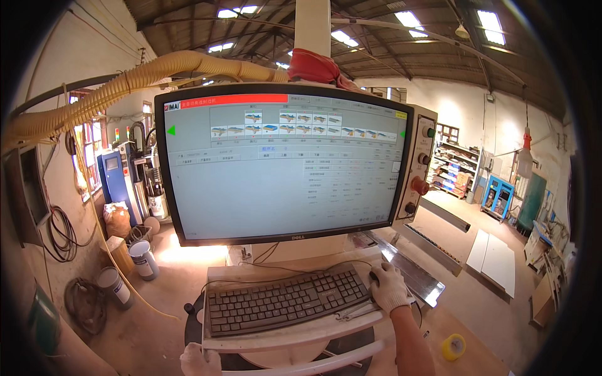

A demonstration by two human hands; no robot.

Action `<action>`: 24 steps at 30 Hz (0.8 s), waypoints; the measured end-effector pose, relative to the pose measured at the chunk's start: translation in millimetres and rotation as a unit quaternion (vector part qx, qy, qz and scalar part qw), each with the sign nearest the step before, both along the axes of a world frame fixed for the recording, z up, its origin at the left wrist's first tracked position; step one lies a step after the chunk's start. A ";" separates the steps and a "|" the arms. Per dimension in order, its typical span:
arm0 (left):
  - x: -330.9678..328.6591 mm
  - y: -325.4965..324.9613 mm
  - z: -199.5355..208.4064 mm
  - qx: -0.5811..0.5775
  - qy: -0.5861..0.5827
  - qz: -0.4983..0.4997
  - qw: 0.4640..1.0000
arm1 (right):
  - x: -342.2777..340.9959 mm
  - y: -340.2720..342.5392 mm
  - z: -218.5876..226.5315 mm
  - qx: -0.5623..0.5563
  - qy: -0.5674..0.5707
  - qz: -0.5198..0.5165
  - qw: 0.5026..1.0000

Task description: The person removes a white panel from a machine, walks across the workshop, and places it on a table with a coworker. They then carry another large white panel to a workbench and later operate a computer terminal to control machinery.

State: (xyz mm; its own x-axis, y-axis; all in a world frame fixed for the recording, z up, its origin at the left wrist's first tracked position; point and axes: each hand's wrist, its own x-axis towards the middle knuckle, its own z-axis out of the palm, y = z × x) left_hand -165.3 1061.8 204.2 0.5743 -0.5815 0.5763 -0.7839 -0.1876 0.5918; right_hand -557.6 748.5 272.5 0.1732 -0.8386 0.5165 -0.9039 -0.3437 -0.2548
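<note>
My right hand (389, 287), in a pale work glove, rests closed over a dark computer mouse (374, 276) at the right end of a keyboard shelf (269, 339). The mouse is mostly covered by the glove. Beside it lies a black keyboard (288, 300), dusty on top, with a small metal tool (355, 311) along its near right edge. My left hand (200, 361), also gloved, is at the shelf's near left corner, its fingers closed around the end of a white rail (313, 365). Above the keyboard, a large monitor (251, 188) displays rows of machine icons and a table.
Right of the monitor stands a button panel (419, 169) with a red knob (419, 185). A yellow tape roll (453, 346) lies at lower right. Buckets (143, 260) and a coiled hose (86, 305) are on the left floor. White boards (492, 260) lie farther right. A ribbed duct (157, 66) crosses overhead.
</note>
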 end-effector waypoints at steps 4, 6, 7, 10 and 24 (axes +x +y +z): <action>-0.1 0.7 1.1 -0.002 0.014 -0.001 1.000 | -0.2 0.0 -1.0 -0.017 -0.006 0.005 1.000; -0.2 0.6 1.9 -0.007 0.011 0.001 1.000 | -0.3 -0.4 -1.6 -0.022 -0.010 0.008 1.000; -0.3 0.7 2.1 -0.008 0.012 -0.001 1.000 | -0.4 -0.6 -1.9 -0.021 -0.007 0.008 1.000; -0.7 0.8 1.4 -0.009 0.012 -0.002 1.000 | -0.9 -1.2 -2.5 -0.018 -0.001 0.008 1.000; -0.6 0.5 2.3 -0.009 0.052 -0.015 0.999 | -2.9 -5.5 -8.9 -0.019 -0.032 -0.019 0.999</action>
